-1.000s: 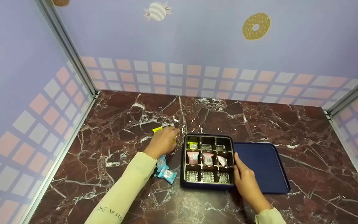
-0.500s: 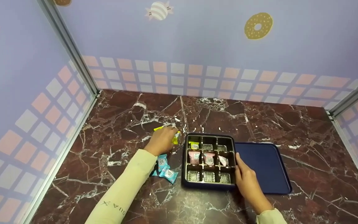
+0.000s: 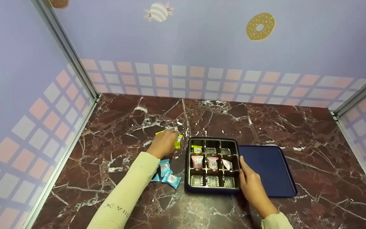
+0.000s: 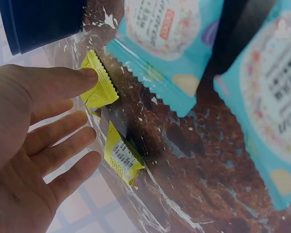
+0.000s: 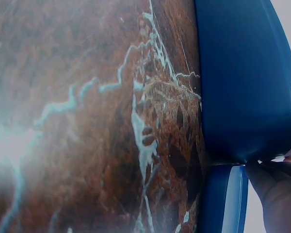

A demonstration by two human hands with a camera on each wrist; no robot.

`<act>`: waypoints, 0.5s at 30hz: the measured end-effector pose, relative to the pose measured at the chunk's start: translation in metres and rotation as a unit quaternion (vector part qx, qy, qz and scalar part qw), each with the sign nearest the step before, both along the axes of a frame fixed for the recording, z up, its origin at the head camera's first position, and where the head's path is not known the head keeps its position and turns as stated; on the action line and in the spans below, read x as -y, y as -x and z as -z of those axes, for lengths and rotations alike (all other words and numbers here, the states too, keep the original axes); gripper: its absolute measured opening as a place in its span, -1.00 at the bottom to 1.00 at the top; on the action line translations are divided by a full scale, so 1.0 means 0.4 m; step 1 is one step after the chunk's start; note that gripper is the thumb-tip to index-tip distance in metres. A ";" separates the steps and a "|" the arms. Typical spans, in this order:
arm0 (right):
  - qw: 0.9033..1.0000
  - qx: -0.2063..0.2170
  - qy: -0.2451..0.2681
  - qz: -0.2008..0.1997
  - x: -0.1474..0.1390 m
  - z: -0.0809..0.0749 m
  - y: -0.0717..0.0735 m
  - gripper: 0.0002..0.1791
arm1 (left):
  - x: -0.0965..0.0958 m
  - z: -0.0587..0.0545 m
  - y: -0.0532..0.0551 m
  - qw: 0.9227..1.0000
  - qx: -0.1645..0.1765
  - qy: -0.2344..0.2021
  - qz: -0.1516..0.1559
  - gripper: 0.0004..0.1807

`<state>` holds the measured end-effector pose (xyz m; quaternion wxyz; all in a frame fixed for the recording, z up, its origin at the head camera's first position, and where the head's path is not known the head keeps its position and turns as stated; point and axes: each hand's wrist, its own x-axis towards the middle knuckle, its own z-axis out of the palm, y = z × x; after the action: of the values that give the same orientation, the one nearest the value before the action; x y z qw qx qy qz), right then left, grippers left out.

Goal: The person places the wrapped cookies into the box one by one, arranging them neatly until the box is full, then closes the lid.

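My left hand [image 3: 164, 142] pinches a yellow wrapped candy [image 4: 100, 86] just left of the box, the thumb lying across its wrapper. A second yellow candy [image 4: 121, 158] lies beyond the other fingertips. Nearer me are several blue wrapped candies [image 3: 172, 179], partly overlapping. The dark blue box [image 3: 213, 190] has a divided tray inside. In its back-left compartment sits a yellow candy [image 3: 197, 149]; pink candies [image 3: 197, 161] occupy the middle row. My right hand [image 3: 253, 183] rests along the box's right side, extended fingers touching the wall.
A flat dark blue lid [image 3: 270, 171] lies right of the box, partly behind my right hand. White specks dot the marbled table [image 3: 132, 117] behind the box. Patterned panels [image 3: 202, 38] enclose the back and sides.
My left hand has shifted slightly left and nearer me, showing more of the yellow candy by its fingertips. The right hand and box stay in place.
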<state>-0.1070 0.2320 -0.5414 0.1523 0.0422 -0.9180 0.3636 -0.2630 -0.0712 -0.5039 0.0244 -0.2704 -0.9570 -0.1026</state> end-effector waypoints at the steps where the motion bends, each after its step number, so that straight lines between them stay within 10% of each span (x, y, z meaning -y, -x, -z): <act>1: 1.000 0.002 0.000 0.001 -0.001 0.001 0.000 -0.45 | -0.001 0.001 0.001 1.000 0.002 0.000 0.001 -0.64; 15: 1.000 -0.005 -0.006 0.006 -0.001 0.008 0.002 -0.47 | -0.006 0.015 0.016 1.000 0.028 0.000 -0.001 -0.56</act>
<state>-0.1077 0.2325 -0.5444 0.1585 0.0396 -0.9198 0.3569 -0.2694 -0.0689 -0.5100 -0.0021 -0.2662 -0.9576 -0.1104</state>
